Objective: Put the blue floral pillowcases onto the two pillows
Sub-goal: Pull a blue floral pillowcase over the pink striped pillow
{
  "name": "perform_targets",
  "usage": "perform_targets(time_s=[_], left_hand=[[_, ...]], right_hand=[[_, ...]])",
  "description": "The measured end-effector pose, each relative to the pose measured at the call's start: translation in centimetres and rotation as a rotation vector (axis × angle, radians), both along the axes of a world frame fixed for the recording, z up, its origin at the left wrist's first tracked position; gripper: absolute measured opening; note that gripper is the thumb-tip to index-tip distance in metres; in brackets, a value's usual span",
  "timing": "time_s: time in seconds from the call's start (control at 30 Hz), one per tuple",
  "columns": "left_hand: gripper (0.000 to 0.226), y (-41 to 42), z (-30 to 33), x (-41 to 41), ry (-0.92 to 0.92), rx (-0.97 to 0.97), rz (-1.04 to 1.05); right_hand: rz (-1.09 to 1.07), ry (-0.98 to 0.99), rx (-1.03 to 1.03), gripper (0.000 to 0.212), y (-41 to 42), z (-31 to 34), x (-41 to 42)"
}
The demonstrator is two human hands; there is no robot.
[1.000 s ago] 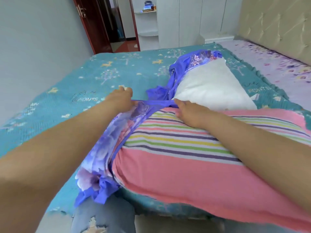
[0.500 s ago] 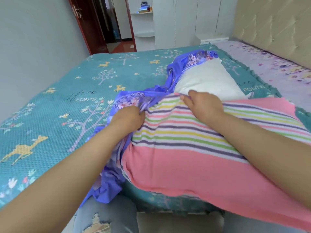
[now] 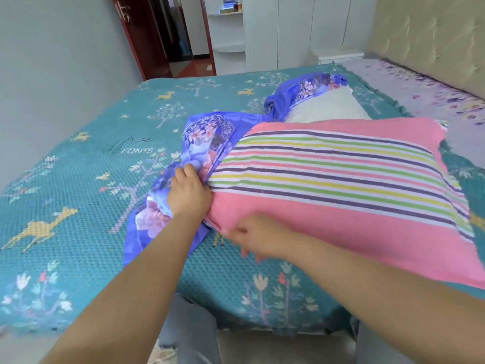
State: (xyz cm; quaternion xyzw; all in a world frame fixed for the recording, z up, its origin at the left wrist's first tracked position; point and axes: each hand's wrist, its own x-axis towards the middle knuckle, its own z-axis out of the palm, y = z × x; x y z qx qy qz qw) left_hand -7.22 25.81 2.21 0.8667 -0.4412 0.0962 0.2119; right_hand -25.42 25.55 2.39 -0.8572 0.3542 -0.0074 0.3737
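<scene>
While left fingers (image 3: 183, 172) gripped the pillowcase (image 3: 207, 137) beside them and right fingers (image 3: 244, 248), blurred, showed no clear grip, both pillows, striped (image 3: 341, 179) and white (image 3: 325, 109), remained largely uncovered.

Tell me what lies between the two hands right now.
In the head view, the striped pillow's pink near-left corner sits between the left hand and right hand; below it, bare bedspread.

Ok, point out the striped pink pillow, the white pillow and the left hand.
striped pink pillow (image 3: 341, 185): head view, its striped top face.
white pillow (image 3: 325, 107): head view, its bare white top.
left hand (image 3: 189, 195): head view, back of the hand.
</scene>
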Motion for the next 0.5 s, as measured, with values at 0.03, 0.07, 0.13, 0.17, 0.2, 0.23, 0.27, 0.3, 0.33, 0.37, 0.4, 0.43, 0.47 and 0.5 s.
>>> perform_targets(time_s=[0.03,0.07,0.13,0.17,0.2,0.23,0.27,0.3,0.33,0.37,0.4,0.43,0.47,0.5], left_hand=[[0.037,0.3,-0.1,0.1,0.024,-0.015,0.014],[0.038,0.6,-0.1,0.2,0.044,0.002,0.039],[0.042,1.1,-0.4,0.8,0.053,0.057,0.102],[0.044,1.3,-0.6,1.1,0.052,0.070,0.126],[0.044,1.4,-0.8,1.3,0.054,0.062,0.139],[0.043,1.4,-1.0,1.4,0.066,0.042,0.148],[0.041,1.4,-1.3,1.6,0.097,0.010,0.155],[0.039,1.4,-1.6,1.8,0.151,-0.034,0.162],[0.037,1.3,-1.8,1.9,0.218,-0.083,0.168],[0.036,1.2,-2.0,2.0,0.279,-0.130,0.175],[0.036,1.1,-2.3,2.1,0.321,-0.172,0.184],[0.035,1.0,-2.4,2.3,0.348,-0.204,0.187],[0.034,1.0,-2.4,2.3,0.365,-0.227,0.192],[0.033,0.9,-2.4,2.3,0.371,-0.243,0.199]], right_hand=[[0.004,0.111,0.266,0.066,1.2,-1.1,0.2],[-0.007,0.166,0.505,0.078,2.1,-2.3,0.4],[-0.173,-0.054,0.889,0.092,2.3,-4.9,1.0],[-0.336,-0.266,1.048,0.096,2.2,-6.0,1.6],[-0.493,-0.471,1.172,0.096,1.8,-6.9,2.3],[-0.604,-0.639,1.264,0.091,1.5,-7.4,3.1],[-0.672,-0.770,1.338,0.084,1.5,-7.4,3.9],[-0.724,-0.872,1.375,0.076,1.5,-7.3,4.5],[-0.765,-0.965,1.372,0.064,1.4,-7.0,5.0],[-0.795,-1.036,1.334,0.051,1.3,-6.7,5.2],[-0.804,-1.083,1.281,0.040,1.1,-6.3,5.3],[-0.787,-1.100,1.224,0.033,1.0,-5.9,5.3],[-0.753,-1.096,1.170,0.030,0.8,-5.6,5.3],[-0.720,-1.089,1.116,0.030,0.7,-5.5,5.4]])
